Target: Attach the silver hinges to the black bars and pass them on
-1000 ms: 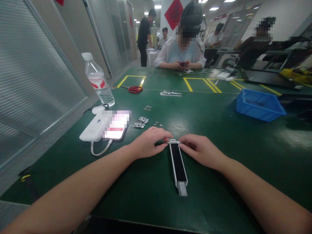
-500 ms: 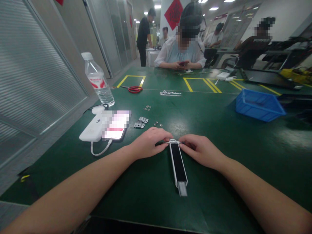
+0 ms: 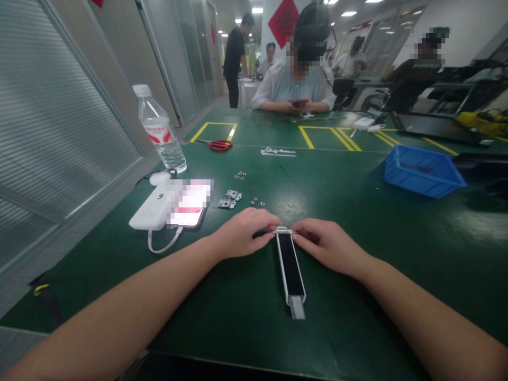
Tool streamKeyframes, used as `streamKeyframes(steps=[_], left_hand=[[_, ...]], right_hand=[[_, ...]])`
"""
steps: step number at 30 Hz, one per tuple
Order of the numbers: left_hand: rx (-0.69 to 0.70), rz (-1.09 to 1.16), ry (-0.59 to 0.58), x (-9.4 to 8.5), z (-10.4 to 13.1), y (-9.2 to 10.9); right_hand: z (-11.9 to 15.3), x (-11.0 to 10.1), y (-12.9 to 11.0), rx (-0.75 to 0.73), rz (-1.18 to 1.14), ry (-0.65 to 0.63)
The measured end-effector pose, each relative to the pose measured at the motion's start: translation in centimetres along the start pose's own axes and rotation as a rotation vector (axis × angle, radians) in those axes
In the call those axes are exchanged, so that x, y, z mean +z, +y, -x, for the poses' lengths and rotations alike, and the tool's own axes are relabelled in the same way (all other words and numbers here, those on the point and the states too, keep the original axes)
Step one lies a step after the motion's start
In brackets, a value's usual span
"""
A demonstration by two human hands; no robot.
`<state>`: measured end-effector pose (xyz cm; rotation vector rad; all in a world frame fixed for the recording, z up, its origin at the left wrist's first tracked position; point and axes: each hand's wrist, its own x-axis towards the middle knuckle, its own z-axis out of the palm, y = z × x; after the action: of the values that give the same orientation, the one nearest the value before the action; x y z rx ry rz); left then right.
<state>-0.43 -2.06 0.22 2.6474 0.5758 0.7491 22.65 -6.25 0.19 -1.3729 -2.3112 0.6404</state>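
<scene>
Head view: the black-faced bar [image 3: 290, 267] lies on the table [image 3: 357, 328] towards the near edge, its metal tab [image 3: 297, 308] pointing at that edge. The left hand [image 3: 246, 233] pinches one end of a thin crosspiece [image 3: 283, 231] at the bar's far end, thumb against fingers; the right hand [image 3: 331, 244] pinches the other end, its fingertips partly hidden. Even pressure from both sides would probably serve best, with the bar flat and square to the crosspiece; a stronger pull from one hand could skew it. Near the table's left edge, the bottle [image 3: 161, 132] has a red-and-white label too blurred to read surely. The power bank [image 3: 148, 209] shows a mark like a "9". Writing on the red sign [image 3: 283, 21] is not legible.
</scene>
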Motion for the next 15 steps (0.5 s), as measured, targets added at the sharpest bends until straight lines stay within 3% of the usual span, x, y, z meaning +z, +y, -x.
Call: streamKeyframes(steps=[5, 9, 13, 15], left_hand=[[0.006, -0.017, -0.003, -0.1, 0.0, 0.3], [-0.028, -0.067, 0.078, -0.1, 0.1, 0.3], [-0.186, -0.202, 0.209, -0.3, 0.2, -0.3], [-0.289, -0.251, 0.217, -0.4, 0.3, -0.7]], right_hand=[[0.0, 0.1, 0.1, -0.014, -0.002, 0.009], [0.0, 0.1, 0.2, -0.011, -0.005, 0.018], [0.1, 0.1, 0.2, -0.011, -0.004, 0.022], [0.1, 0.1, 0.2, -0.016, -0.002, 0.022]])
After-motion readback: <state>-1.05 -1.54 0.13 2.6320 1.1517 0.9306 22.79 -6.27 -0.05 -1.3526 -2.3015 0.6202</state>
